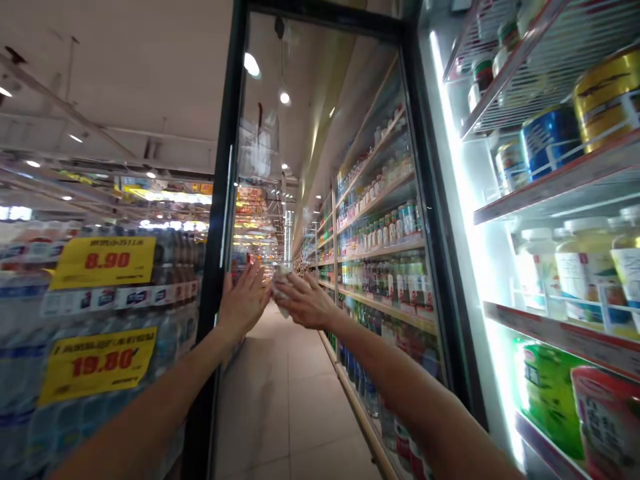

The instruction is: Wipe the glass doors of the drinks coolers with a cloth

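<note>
An open glass cooler door [227,167] with a black frame stands in front of me. My left hand [245,299] lies flat against the glass near the frame's left side, its fingers stretched out and holding nothing. Just to its right, my right hand [310,301] presses a crumpled white cloth [283,283] to the glass. Part of the cloth is hidden under the fingers, and it is slightly blurred.
At the right, lit cooler shelves [555,177] hold cans, bottles and pouches. Stacked bottle packs [175,317] with a yellow price sign [103,262] stand at the left. Shelves of drinks [385,227] and a tiled floor [270,400] show in the glass.
</note>
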`<state>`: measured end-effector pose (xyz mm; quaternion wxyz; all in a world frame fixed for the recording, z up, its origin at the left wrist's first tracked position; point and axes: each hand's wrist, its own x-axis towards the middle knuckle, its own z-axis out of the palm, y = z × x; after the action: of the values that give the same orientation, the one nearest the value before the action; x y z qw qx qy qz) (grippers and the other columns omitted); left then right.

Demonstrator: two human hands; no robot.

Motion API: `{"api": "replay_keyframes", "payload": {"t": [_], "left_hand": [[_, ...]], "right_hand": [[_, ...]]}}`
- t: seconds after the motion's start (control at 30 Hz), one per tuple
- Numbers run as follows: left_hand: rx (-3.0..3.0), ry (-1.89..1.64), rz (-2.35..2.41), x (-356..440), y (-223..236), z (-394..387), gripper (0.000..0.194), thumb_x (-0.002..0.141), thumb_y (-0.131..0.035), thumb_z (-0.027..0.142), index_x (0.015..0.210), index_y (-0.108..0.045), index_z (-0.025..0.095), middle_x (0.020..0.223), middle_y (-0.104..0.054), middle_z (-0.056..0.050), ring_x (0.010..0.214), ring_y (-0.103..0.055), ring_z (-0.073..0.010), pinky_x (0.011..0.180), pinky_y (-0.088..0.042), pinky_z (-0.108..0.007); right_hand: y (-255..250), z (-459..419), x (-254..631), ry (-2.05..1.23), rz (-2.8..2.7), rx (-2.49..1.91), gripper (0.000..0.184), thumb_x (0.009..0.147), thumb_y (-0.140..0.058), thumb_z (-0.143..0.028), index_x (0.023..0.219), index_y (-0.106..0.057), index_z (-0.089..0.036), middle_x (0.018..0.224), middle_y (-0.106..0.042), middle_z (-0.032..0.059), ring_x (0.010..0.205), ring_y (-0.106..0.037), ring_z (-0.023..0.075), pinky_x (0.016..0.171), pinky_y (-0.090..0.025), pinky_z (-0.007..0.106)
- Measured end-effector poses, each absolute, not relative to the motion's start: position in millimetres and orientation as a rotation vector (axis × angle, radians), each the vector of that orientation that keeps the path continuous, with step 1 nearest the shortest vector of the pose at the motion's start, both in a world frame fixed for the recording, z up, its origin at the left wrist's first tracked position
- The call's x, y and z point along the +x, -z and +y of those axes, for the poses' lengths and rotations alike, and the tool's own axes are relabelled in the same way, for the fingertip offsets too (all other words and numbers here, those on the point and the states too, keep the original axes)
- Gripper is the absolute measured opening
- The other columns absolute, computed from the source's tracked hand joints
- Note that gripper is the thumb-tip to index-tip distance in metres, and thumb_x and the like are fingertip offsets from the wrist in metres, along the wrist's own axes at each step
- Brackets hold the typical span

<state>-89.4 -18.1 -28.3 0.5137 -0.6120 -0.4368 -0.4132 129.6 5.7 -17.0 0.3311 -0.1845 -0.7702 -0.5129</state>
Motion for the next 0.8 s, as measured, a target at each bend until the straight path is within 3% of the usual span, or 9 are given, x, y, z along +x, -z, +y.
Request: {"api": "replay_keyframes", "payload": {"t": [0.2, 0.4, 0.53, 0.67, 0.8], "left_hand": [[-1.509, 1.061, -1.024, -85, 29, -25, 0.053, 0.089, -0.027, 0.039, 0.135, -0.033, 0.014, 0.143, -0.032, -0.013, 0.133, -0.028, -0.0241, 0.11, -0.01, -0.052], [-1.843, 1.102, -0.945, -23, 21, -18, 0.051, 0.091, -0.02, 0.036, 0.137, -0.029, 0.014, 0.144, -0.032, -0.01, 0.134, -0.027, -0.0173, 0.109, -0.023, -0.041], [-1.75, 1.117, -1.056, -2, 29, -10, 0.054, 0.091, -0.026, 0.039, 0.14, -0.023, 0.017, 0.146, -0.026, -0.008, 0.136, -0.022, -0.0207, 0.11, -0.018, -0.047], [-1.623, 1.09, -0.968, 29, 34, -2, 0.055, 0.09, -0.031, 0.036, 0.139, -0.025, 0.012, 0.146, -0.025, -0.01, 0.137, -0.017, -0.0241, 0.111, -0.014, -0.05], [-1.652, 1.037, -0.854, 26, 18, 5, 0.048, 0.09, -0.028, 0.025, 0.136, -0.033, 0.014, 0.144, -0.031, -0.007, 0.136, -0.022, -0.0198, 0.112, -0.016, -0.046]], "right_hand": [[-1, 13, 162, 0.931, -1.348, -0.99, 0.046, 0.086, -0.037, -0.025, 0.132, -0.042, -0.025, 0.149, -0.022, 0.0071, 0.137, -0.01, 0.0327, 0.103, -0.016, 0.061], [45, 8, 131, 1.173, -1.887, -0.616, 0.051, 0.082, -0.046, -0.03, 0.133, -0.04, -0.03, 0.145, -0.033, 0.0, 0.138, -0.008, 0.0275, 0.108, -0.009, 0.056], [66, 7, 159, 1.185, -1.788, -0.601, 0.047, 0.084, -0.043, -0.029, 0.131, -0.042, -0.026, 0.144, -0.033, 0.0048, 0.138, -0.014, 0.0248, 0.109, -0.01, 0.054], [67, 14, 197, 1.106, -1.467, -0.852, 0.045, 0.088, -0.036, -0.026, 0.132, -0.041, -0.021, 0.145, -0.031, 0.0114, 0.137, -0.02, 0.0241, 0.107, -0.017, 0.052], [77, 27, 212, 1.173, -1.525, -0.925, 0.045, 0.088, -0.038, -0.026, 0.133, -0.039, -0.026, 0.145, -0.032, 0.0074, 0.137, -0.019, 0.0231, 0.108, -0.016, 0.051]]}}
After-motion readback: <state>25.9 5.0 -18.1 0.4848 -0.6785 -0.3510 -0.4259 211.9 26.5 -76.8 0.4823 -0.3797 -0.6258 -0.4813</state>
